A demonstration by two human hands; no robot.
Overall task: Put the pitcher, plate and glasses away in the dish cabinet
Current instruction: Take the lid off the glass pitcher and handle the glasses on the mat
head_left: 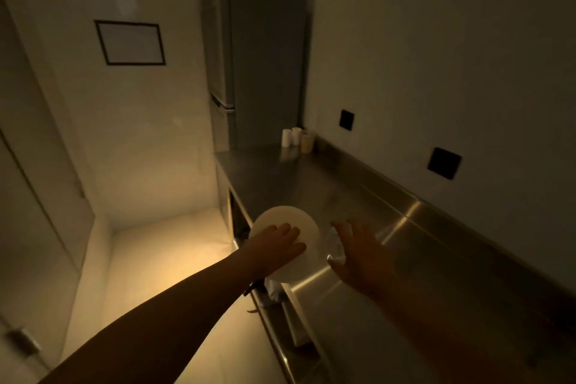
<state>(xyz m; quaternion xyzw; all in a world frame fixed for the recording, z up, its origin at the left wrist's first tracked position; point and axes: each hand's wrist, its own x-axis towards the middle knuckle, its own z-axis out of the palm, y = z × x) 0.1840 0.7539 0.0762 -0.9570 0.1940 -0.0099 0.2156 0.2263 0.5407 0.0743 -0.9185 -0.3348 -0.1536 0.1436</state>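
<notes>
A round white plate [296, 218] lies at the front edge of the steel counter [420, 259], slightly over the edge. My left hand [277, 246] rests on its near side with the fingers flat on top; the thumb is hidden. Just right of the plate stands a clear glass [334, 254], faint in the dim light. My right hand [358, 256] hovers beside and over it with its fingers spread, and I cannot tell if it touches the glass. No pitcher shows.
A tall grey fridge [258, 72] stands at the counter's far end, with several pale cups [296, 137] beside it. Two black wall sockets [444, 163] sit above the counter. Below the counter an open shelf holds white items [274, 290]. The floor on the left is lit.
</notes>
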